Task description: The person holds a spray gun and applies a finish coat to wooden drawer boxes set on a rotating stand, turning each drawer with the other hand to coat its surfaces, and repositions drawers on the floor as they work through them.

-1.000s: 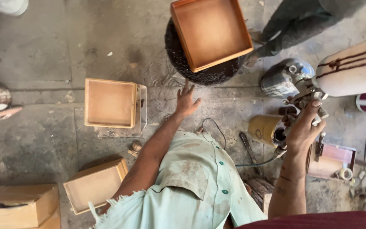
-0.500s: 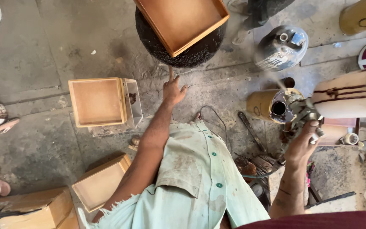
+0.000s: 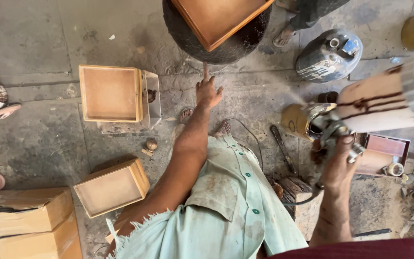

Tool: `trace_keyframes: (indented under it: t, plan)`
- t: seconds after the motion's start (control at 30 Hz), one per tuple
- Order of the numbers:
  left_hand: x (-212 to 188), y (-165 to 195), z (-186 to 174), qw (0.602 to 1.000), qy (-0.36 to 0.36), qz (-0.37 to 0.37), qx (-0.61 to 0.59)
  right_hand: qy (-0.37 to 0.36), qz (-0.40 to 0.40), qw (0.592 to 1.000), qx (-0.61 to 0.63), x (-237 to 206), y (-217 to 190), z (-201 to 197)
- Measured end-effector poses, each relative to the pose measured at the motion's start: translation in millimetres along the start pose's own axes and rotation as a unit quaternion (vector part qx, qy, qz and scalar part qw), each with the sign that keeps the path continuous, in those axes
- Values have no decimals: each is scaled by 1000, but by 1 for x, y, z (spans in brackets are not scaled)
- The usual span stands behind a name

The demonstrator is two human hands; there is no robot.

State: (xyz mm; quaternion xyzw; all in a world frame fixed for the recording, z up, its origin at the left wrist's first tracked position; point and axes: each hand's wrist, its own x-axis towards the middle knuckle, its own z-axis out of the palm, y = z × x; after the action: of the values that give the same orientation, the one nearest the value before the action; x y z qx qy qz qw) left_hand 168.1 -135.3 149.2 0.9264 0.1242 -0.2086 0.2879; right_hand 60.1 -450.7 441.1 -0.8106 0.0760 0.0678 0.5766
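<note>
workshop floor, seen from above: two hands, spray gun, wooden trays

left hand (image 3: 208,91) open, fingers spread, forefinger out and touching the rim of a black drum (image 3: 195,41) that carries a wooden tray (image 3: 219,17). right hand (image 3: 339,165) closed around a spray gun (image 3: 329,127), held up at the right, just beside a tan can (image 3: 295,121). second tray (image 3: 111,93) on the floor to the left of the left hand; a third tray (image 3: 111,187) lower down; cardboard box (image 3: 25,213) at bottom left; dark jug (image 3: 329,55) at upper right.
</note>
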Motion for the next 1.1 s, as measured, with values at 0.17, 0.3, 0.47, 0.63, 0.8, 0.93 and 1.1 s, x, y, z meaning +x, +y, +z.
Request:
trace_keyframes:
  t: [0.17, 0.3, 0.47, 0.63, 0.8, 0.93, 1.1]
  plan:
    - [-2, 10, 6, 1000, 9, -1, -17, 163, -37, 982, -87, 33, -6, -29]
    - [-4, 19, 7, 999, 19, -1, -42, 210, -38, 973, -93, 52, -5, -46]
    - [-8, 24, 4, 995, 58, 1, -83, 237, -15, 965, -106, 53, 23, -55]
    - [-13, 1, -1, 984, 118, 6, -133, 172, -121, 978, 1, 51, 58, -62]
    - [-35, -63, -8, 924, 229, -113, -286, 77, -30, 996, 26, 20, 71, -61]
    - [-87, -139, -16, 868, 450, -14, -212, -81, 14, 991, 104, -1, 77, -60]
    - [-234, -183, 46, 714, 349, -406, -451, -46, 1, 994, 99, -24, 112, -57]
